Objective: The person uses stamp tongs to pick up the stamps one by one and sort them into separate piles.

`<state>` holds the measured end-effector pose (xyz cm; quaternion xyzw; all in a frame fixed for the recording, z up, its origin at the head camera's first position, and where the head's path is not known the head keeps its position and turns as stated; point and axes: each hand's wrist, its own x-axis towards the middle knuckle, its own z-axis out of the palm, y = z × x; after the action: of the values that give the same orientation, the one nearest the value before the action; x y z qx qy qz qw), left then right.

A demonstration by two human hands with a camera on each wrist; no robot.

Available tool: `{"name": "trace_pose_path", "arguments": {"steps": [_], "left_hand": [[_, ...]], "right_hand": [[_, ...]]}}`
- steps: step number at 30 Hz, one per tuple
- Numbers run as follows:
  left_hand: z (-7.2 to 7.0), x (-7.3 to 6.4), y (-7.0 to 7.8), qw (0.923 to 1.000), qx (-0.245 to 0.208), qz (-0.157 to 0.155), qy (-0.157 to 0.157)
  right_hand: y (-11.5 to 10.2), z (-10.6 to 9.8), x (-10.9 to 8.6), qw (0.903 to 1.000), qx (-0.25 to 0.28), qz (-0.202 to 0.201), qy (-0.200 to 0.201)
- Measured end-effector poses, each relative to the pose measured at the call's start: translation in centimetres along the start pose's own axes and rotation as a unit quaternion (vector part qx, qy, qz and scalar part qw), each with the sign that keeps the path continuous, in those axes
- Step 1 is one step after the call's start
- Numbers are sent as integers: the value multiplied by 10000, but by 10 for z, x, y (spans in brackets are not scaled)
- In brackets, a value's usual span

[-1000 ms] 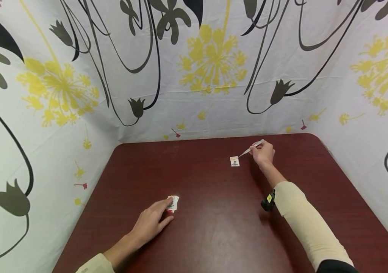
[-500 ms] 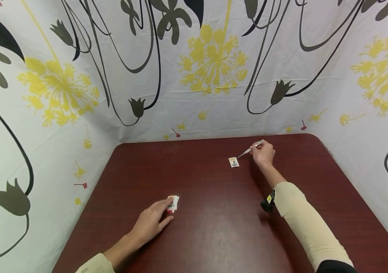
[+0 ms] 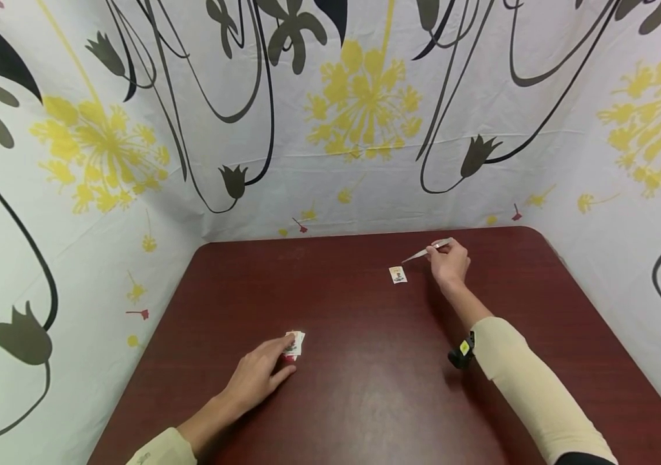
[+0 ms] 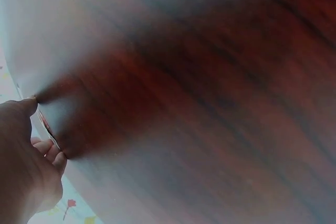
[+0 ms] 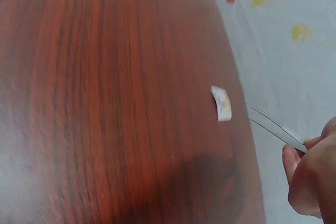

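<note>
My right hand [image 3: 448, 261] pinches a pair of silver tweezers [image 3: 427, 250] near the far right of the table. In the right wrist view the tweezers [image 5: 275, 129] have their tips spread apart, with nothing between them. Just left of the tips lies a small white printed card [image 3: 397, 275]; in the right wrist view this card [image 5: 221, 104] looks slightly curved. My left hand [image 3: 257, 374] rests on the table at the left, fingers extended, fingertips on a small stack of similar cards [image 3: 294, 346]. The fingers partly cover that stack, and some red shows at its lower edge.
The dark red-brown table [image 3: 342, 400] has rounded far corners. A white cloth [image 3: 359, 194] with yellow and grey flower prints hangs around its back and sides. A black wrist camera [image 3: 461, 354] sits at the right cuff.
The card by the tweezers has shifted slightly left and turned a little. The tweezer tips have since come away from it, up and left. The left hand has stayed on the stack.
</note>
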<state>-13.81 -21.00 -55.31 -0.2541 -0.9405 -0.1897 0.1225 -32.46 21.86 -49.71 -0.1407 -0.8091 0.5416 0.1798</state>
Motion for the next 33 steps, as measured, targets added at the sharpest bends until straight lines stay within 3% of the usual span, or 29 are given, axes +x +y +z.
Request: {"name": "trace_pose_path", "arguments": {"steps": [5,11,21,33], "left_hand": [[-2,3,0,10000,50,-57,5],[-4,7,0,9999,-17,-102,-12],[-5,7,0,9999,-36,-147,55],[-8,3,0,9996,-198,-202,-63]], "right_hand": [[-17,8,-20,9972,674,-275,-179],[-36,23,-52,9895,1134,-442,-782],[-46,49,-100,9694,1509,-108,-1935],[-47,86,-135,9513,1981,303,-2343]]}}
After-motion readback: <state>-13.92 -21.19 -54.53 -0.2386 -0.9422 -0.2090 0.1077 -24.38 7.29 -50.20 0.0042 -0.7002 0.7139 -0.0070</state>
